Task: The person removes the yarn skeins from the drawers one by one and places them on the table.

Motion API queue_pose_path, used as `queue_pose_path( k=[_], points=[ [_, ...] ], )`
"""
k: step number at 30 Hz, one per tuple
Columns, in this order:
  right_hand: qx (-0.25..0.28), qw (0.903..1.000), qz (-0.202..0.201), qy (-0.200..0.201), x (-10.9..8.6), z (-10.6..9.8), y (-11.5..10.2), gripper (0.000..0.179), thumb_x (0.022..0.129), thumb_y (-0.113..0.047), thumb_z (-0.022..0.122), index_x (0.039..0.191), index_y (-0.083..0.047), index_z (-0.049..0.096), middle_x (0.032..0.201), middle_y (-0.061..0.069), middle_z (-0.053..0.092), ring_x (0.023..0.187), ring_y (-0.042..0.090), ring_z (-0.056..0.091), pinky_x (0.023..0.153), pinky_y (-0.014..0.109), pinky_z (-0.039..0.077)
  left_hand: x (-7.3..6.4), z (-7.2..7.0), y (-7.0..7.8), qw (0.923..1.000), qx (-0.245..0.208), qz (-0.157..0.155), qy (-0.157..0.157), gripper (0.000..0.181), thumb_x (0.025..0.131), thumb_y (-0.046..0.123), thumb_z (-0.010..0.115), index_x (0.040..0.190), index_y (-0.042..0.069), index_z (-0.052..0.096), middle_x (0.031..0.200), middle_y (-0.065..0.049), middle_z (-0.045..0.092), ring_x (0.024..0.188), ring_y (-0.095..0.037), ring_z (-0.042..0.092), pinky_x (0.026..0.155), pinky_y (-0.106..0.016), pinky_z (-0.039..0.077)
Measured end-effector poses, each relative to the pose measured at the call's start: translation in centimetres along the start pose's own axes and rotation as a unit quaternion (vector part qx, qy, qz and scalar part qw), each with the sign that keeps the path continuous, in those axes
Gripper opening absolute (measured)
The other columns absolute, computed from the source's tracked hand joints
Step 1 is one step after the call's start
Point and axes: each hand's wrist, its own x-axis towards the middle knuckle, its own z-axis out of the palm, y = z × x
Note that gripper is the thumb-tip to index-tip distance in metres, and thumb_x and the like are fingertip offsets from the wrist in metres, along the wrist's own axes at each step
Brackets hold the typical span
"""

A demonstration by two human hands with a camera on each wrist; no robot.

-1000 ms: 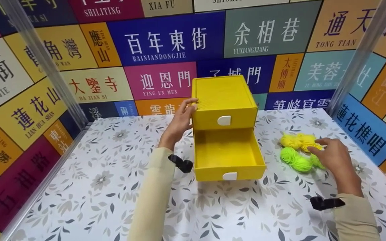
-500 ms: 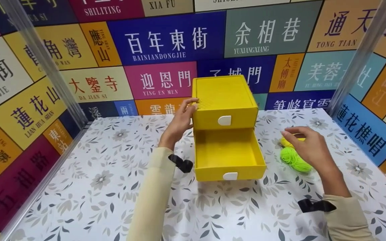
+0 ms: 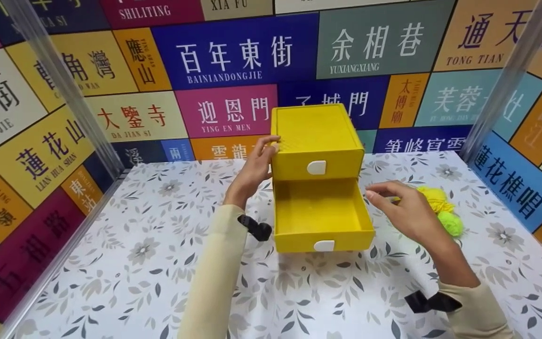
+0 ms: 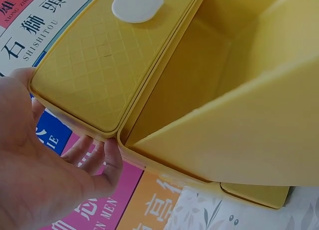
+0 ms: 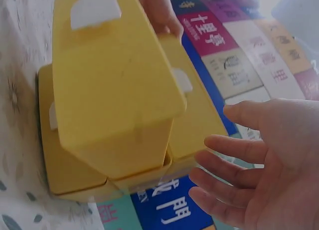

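A yellow drawer cabinet with white handles stands on the table. Its middle drawer is pulled out, and no object shows inside. My left hand holds the cabinet's upper left edge, fingers bent against the top and side in the left wrist view. Just right of the pulled-out drawer, my right hand hovers with nothing in it; its fingers are spread in the right wrist view. Yellow yarn and bright green yarn lie behind that hand, partly hidden by it.
The table wears a white leaf-and-flower cover. A wall of coloured sign panels rises close behind the cabinet, with clear upright posts at the corners.
My right hand has moved left from above the yarn to beside the pulled-out drawer. The left hand and the cabinet have kept their places.
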Motion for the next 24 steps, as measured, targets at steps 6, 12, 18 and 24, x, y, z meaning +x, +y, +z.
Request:
queue_pose_path(
  k=[6, 12, 18, 24],
  points=[
    [0.001, 0.9995, -0.03, 0.007, -1.2, 0.8, -2.0, 0.051, 0.1, -0.05, 0.053, 0.132, -0.012, 0.064, 0.129, 0.01, 0.066, 0.118, 0.027, 0.061, 0.1, 0.044, 0.049, 0.0, 0.0, 0.1, 1.0, -0.004, -0.001, -0.005, 0.034, 0.109, 0.026, 0.037, 0.142, 0.024, 0.043, 0.148, -0.012, 0.045, 0.138, -0.027, 0.047, 0.114, -0.062, 0.036],
    [0.044, 0.9987, -0.026, -0.004, -2.4, 1.8, -2.8, 0.046, 0.101, -0.045, 0.055, 0.13, -0.011, 0.065, 0.125, 0.011, 0.068, 0.109, 0.025, 0.062, 0.088, 0.025, 0.052, 0.0, 0.0, -0.1, 1.0, -0.003, -0.003, -0.003, 0.034, 0.109, 0.026, 0.037, 0.142, 0.024, 0.044, 0.147, -0.013, 0.046, 0.136, -0.028, 0.048, 0.114, -0.062, 0.037],
    [0.163, 0.9857, -0.025, -0.035, -3.3, 3.0, -2.7, 0.039, 0.102, -0.033, 0.057, 0.12, 0.001, 0.065, 0.105, 0.011, 0.07, 0.089, 0.016, 0.068, 0.071, 0.029, 0.061, 0.0, 0.0, -0.1, 1.0, 0.002, -0.002, -0.001, 0.034, 0.109, 0.027, 0.037, 0.142, 0.024, 0.044, 0.147, -0.013, 0.046, 0.135, -0.029, 0.05, 0.113, -0.061, 0.038],
    [0.261, 0.9594, -0.002, -0.108, -3.9, 3.6, -2.1, 0.041, 0.104, -0.032, 0.053, 0.112, 0.007, 0.064, 0.092, 0.001, 0.074, 0.079, 0.018, 0.073, 0.057, 0.038, 0.061, 0.0, 0.0, 0.1, 0.9999, 0.011, -0.005, 0.001, 0.033, 0.109, 0.028, 0.037, 0.141, 0.026, 0.044, 0.15, -0.011, 0.045, 0.137, -0.028, 0.048, 0.113, -0.061, 0.038]
  ],
)
